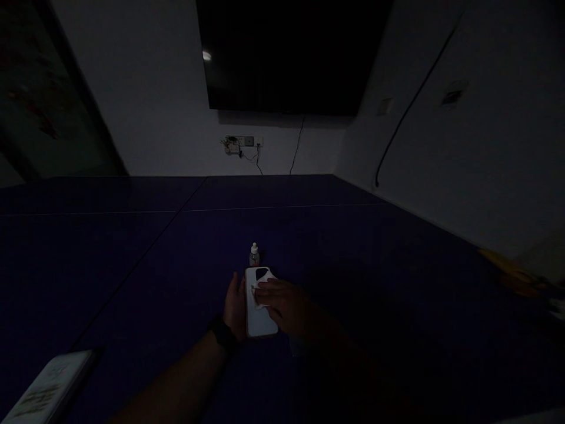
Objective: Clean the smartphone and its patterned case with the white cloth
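Note:
A white phone [259, 318] lies back side up on the dark blue table [353, 265], its black camera block at the far end. My left hand [235, 306] rests along the phone's left edge, fingers stretched out, steadying it. My right hand [282, 301] lies on top of the phone with its fingers pressed on a small white cloth or wipe [257, 294]. A small clear bottle with a white cap [254, 254] stands upright just beyond the phone. The room is very dim.
A white booklet or box [48, 388] lies at the table's near left corner. Some yellowish items [516, 274] sit at the right edge. A dark wall screen [286, 53] hangs above a socket strip with cables [241, 144].

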Demonstrator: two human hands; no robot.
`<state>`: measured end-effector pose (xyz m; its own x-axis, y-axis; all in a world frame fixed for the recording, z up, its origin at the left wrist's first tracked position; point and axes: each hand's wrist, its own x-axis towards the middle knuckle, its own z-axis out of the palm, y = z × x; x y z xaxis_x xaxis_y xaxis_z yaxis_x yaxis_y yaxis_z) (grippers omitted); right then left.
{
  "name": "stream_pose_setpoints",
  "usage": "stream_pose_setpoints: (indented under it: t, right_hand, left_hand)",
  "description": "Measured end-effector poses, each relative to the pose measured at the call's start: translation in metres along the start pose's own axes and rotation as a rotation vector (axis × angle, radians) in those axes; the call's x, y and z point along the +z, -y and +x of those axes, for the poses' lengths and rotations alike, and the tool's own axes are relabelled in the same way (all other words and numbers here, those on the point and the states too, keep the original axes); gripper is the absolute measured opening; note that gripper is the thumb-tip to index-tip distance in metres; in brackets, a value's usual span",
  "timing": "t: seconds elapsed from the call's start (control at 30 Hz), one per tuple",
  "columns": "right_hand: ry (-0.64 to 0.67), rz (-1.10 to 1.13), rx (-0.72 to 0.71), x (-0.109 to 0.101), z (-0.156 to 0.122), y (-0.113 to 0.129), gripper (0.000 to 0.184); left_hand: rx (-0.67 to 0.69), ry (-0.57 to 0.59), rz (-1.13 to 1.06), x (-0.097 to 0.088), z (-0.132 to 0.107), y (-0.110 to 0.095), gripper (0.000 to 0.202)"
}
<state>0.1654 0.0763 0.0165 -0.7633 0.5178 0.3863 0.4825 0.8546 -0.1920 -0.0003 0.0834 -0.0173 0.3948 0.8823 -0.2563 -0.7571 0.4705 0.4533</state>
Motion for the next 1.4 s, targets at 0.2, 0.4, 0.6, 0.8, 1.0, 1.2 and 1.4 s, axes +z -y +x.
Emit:
stream_pose_setpoints:
  t: [0.2,0.4,0.6,0.8,1.0,1.2,1.4]
  right_hand:
    - [-0.023,-0.001,-0.061,0.010,0.005,0.010,0.035]
    - [0.011,0.033,-0.033,-0.006,-0.001,0.006,0.032]
    - [-0.063,-0.026,-0.010,0.010,0.005,0.006,0.038]
    - [0.034,0.025,-0.065,-0.003,0.001,0.011,0.031]
    - [-0.042,-0.071,-0.005,0.013,0.004,0.003,0.034]
    - [0.070,0.005,-0.065,-0.006,0.004,0.019,0.031]
    - [-0.013,-0.033,0.063,0.005,0.003,0.008,0.035]
  left_hand:
    - [0.007,-0.055,-0.006,-0.003,0.002,-0.001,0.055]
    - [0.007,-0.029,0.012,0.005,0.000,0.000,0.057]
    - [-0.019,0.022,-0.052,0.000,0.000,0.000,0.053]
    - [-0.007,0.017,-0.007,-0.001,0.001,-0.001,0.056]
    - [-0.001,-0.043,-0.009,-0.001,0.000,-0.002,0.052]
    - [0.019,0.016,0.005,-0.005,0.003,-0.002,0.060]
    - [-0.014,0.027,-0.018,-0.011,0.005,0.000,0.057]
